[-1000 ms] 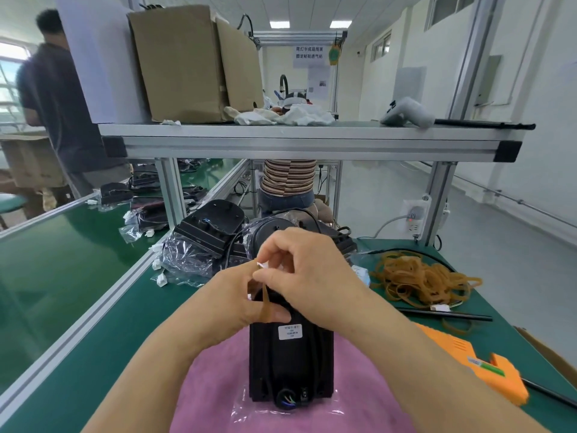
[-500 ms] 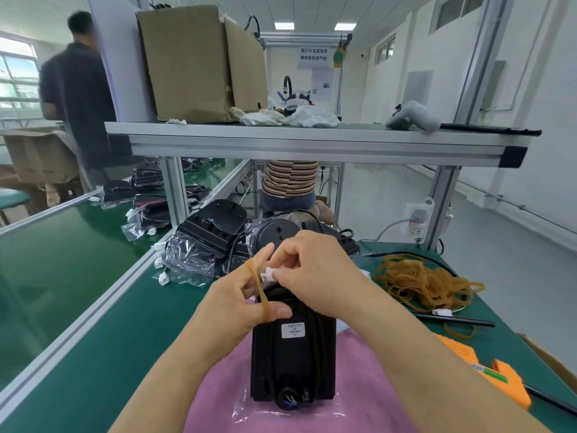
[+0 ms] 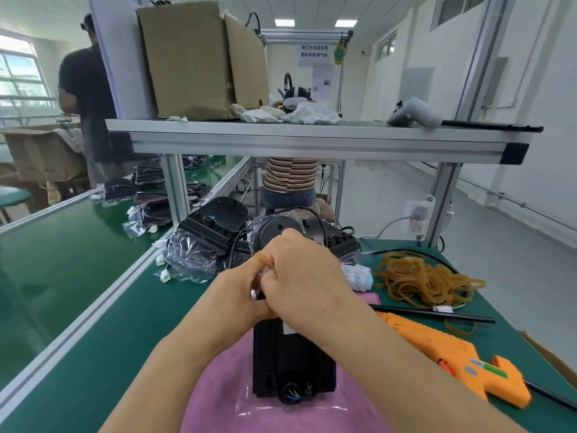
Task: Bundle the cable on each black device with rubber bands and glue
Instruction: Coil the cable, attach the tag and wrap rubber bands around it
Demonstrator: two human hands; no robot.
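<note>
Black moulded plastic forms the rectangular black device (image 3: 293, 364), which lies flat in a clear plastic sleeve on a pink cloth mat (image 3: 215, 401) at the middle of the near edge of the green-topped bench (image 3: 93, 323), its long axis running away from the person. Both hands meet over the far end of the device. The left hand (image 3: 237, 292) has its fingers curled, with a tan rubber band (image 3: 263, 259) looped over the raised forefinger. The right hand (image 3: 303, 276) lies partly over the left, its fingers curled down and pinching the same band just beside that forefinger; anything else held by either hand is hidden beneath them. A small white connector (image 3: 253, 294) shows in the gap between the two hands. Toward the right edge of the bench, a loose heap of tan rubber bands (image 3: 421, 279) lies beyond a thin black rod (image 3: 437, 314). An orange glue gun (image 3: 452, 354) lies on its side nearer the person, just beside the right forearm. At the far edge, under the aluminium-framed upper shelf (image 3: 312, 142), further black devices in clear bags (image 3: 212, 235) are stacked together. A brown cardboard box (image 3: 193, 57) and crumpled white cloths (image 3: 312, 115) rest on the shelf.
</note>
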